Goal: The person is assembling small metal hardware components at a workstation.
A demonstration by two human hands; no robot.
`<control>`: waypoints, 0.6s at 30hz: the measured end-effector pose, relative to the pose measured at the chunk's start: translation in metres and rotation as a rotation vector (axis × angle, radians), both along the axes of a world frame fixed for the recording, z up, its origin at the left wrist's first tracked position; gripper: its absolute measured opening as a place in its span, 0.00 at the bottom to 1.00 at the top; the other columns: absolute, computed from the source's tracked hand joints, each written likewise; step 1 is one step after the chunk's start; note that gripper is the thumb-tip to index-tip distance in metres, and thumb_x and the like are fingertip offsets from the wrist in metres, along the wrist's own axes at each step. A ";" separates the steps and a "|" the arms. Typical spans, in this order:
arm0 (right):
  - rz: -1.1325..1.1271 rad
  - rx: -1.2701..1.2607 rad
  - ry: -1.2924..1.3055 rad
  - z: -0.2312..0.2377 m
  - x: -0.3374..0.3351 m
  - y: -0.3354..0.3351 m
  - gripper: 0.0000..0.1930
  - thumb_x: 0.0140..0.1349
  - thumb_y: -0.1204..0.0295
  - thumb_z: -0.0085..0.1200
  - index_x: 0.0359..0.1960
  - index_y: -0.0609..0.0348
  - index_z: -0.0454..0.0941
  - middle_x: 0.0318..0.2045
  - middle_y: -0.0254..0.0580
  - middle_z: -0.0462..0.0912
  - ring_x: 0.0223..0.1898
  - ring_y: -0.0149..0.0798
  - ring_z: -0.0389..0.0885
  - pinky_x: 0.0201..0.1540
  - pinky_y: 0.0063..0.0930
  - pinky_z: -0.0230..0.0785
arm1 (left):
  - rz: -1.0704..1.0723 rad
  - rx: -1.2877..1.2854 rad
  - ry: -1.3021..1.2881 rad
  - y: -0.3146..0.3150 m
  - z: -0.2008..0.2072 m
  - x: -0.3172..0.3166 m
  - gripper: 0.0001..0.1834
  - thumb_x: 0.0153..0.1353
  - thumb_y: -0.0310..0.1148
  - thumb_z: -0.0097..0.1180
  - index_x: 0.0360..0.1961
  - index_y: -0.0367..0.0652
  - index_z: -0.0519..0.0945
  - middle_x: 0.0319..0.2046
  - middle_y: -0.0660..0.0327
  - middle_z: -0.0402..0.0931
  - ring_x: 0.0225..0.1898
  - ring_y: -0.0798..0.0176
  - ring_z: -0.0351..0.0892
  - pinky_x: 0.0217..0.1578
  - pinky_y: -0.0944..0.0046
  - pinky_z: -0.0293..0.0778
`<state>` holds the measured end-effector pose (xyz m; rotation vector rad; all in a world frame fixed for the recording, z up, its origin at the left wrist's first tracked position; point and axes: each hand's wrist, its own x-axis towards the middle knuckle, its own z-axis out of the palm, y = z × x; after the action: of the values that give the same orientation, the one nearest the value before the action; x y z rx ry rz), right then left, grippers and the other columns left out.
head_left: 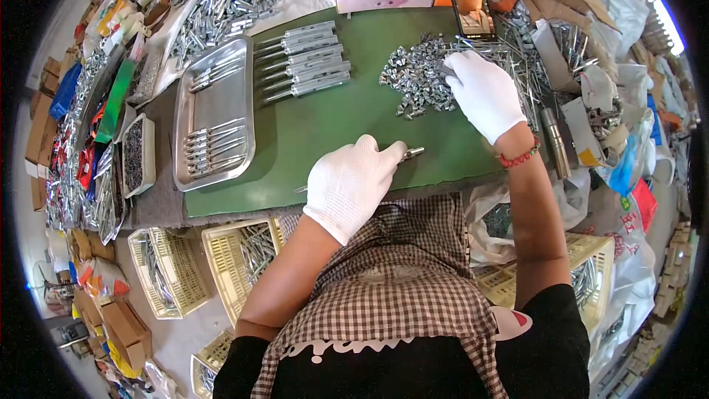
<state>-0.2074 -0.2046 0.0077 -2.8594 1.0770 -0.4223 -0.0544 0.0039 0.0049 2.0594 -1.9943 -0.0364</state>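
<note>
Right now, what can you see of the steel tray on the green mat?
The steel tray is a shallow rectangular pan of shiny metal with a raised rim. It lies flat at the left edge of the green mat. Inside are two groups of slim metal bolts, one near each end. No hand touches it.

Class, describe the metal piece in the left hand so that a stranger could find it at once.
Start at the green mat on the workbench. At its near edge, the white-gloved left hand grips a slim silver rod, its tip poking out to the right. Unlike the finished rods lined up farther back, it is held, alone.
</note>
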 end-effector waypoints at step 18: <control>0.071 -0.016 0.141 0.000 0.010 -0.010 0.08 0.63 0.67 0.55 0.39 0.55 0.80 0.38 0.47 0.80 0.42 0.53 0.82 0.46 0.46 0.75 | 0.002 0.051 0.013 0.000 0.002 0.000 0.10 0.64 0.36 0.55 0.46 0.58 0.79 0.28 0.58 0.72 0.26 0.52 0.79 0.26 0.53 0.76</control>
<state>-0.1976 -0.2143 0.0076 -2.9690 0.9920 -0.2296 -0.0543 0.0043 0.0068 2.0869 -2.0029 -0.1006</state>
